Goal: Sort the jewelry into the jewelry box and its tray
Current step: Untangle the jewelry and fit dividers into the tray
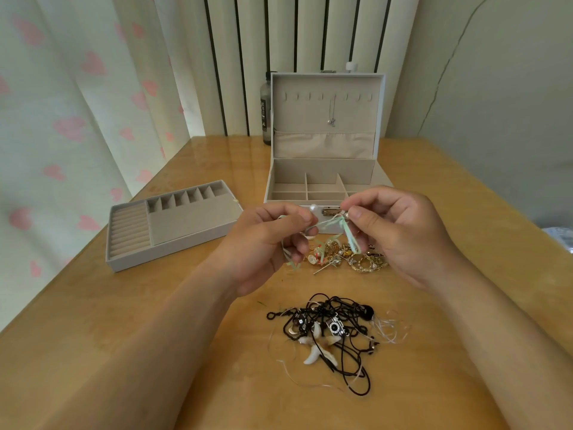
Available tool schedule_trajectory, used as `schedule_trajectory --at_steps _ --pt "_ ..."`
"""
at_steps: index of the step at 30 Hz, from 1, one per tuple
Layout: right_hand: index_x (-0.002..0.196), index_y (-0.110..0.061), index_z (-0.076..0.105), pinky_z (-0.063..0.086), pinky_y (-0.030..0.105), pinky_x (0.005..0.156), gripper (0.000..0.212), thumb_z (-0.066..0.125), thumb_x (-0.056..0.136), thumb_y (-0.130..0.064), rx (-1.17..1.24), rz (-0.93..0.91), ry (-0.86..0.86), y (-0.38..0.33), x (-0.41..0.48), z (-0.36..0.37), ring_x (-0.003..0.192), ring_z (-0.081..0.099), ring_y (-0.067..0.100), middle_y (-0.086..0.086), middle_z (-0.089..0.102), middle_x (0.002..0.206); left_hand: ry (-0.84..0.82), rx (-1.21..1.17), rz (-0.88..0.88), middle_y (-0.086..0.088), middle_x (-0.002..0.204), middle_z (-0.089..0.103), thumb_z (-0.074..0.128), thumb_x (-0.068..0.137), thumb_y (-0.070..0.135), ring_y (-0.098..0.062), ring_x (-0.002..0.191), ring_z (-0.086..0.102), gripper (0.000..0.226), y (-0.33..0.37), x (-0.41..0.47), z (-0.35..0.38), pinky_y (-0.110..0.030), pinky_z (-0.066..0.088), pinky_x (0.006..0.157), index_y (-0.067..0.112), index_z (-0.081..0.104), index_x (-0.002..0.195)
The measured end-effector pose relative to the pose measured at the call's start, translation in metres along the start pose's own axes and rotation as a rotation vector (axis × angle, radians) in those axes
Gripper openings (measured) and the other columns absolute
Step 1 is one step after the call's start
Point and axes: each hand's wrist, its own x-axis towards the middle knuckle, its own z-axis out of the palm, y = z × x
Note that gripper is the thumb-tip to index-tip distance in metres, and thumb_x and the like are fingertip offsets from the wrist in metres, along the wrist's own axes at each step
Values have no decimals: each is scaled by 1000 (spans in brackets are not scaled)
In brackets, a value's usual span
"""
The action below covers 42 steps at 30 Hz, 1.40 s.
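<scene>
Both hands hold one mint-green ribbon piece with a pearl (333, 223) in the air, just in front of the open jewelry box (322, 169). My left hand (266, 243) pinches its left end near the pearl. My right hand (400, 231) pinches the knotted end with a small bead. Under the hands lies a heap of gold jewelry (347, 257). Nearer to me sits a tangle of black cord necklaces (328, 333) with a camera charm and a starfish. The removable tray (173, 225) rests at the left, with nothing in it. One silver necklace (332, 113) hangs inside the lid.
A dark bottle (266, 113) stands behind the box's left side. The wooden table (124, 321) runs to a curtain on the left and a wall on the right. Something pale in plastic (561, 234) shows at the right edge.
</scene>
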Motion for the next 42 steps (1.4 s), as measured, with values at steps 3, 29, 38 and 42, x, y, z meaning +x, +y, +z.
schedule_trajectory --at_steps 3,29,38,42 --pt "90 -8 73 50 33 55 19 62 90 7 34 3 -6 0 -1 1 64 56 35 22 66 75 23 2 -15 -11 81 67 71 83 11 -18 56 49 4 1 1 -3 -27 37 52 11 71 79" --pt "87 -8 72 31 24 41 12 66 79 -2 267 105 15 -2 -2 11 56 45 17 22 57 87 -255 -162 -109 -11 81 63 58 88 10 -13 55 48 19 -1 -3 4 -17 24 39 11 71 75" --pt "93 2 66 55 23 66 20 57 75 1 528 156 44 -8 1 7 73 64 15 10 66 77 -217 -140 -98 -8 81 61 57 88 14 -14 57 48 17 0 -1 -2 -17 26 38 11 69 76" --pt "89 -1 68 55 22 68 18 55 78 4 610 143 115 -14 3 -2 72 64 14 7 66 74 -173 -146 -86 -7 79 60 58 87 14 -14 56 49 16 2 0 -7 -17 27 38 12 67 74"
